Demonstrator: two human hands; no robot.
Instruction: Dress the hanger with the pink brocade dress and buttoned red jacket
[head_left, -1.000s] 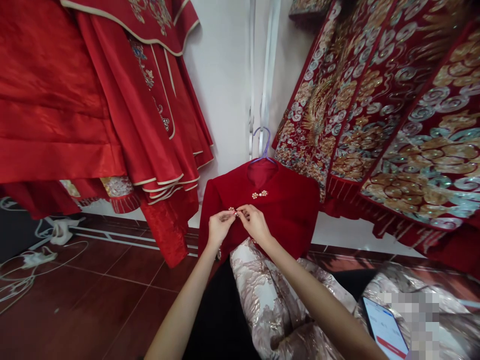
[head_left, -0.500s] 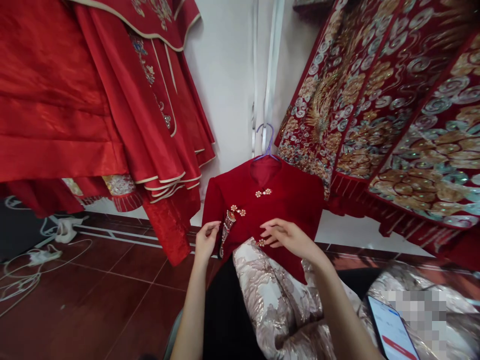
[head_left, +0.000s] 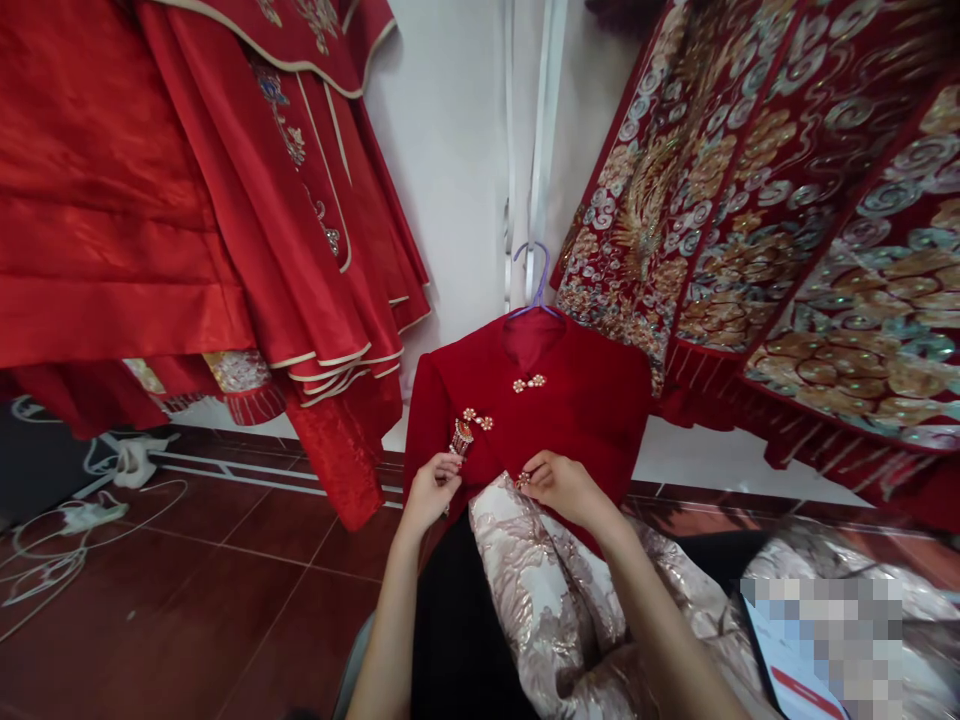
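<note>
A dark red jacket (head_left: 577, 400) hangs on a lilac hanger (head_left: 534, 285) in front of me, over my lap. It has pearl knot buttons at the collar (head_left: 529, 383) and lower left (head_left: 477, 419), with a beaded tassel (head_left: 459, 437). My left hand (head_left: 430, 490) pinches the jacket's left front edge just below the tassel. My right hand (head_left: 562, 485) is closed on a small pearl button (head_left: 523, 479) at the jacket's lower front. A silvery-pink brocade cloth (head_left: 540, 600) lies across my lap beneath both hands.
Plain red satin garments (head_left: 187, 200) hang at the left. Heavily embroidered red-and-gold robes (head_left: 787, 220) hang at the right. White cables (head_left: 67, 520) lie on the dark red tiled floor (head_left: 225, 590). A phone (head_left: 795, 660), partly blurred, rests at lower right.
Both hands left the upper-left pearl button, which now lies fastened, and dropped lower. The tassel came into view. The right hand closed on a lower button, the left on the jacket's edge.
</note>
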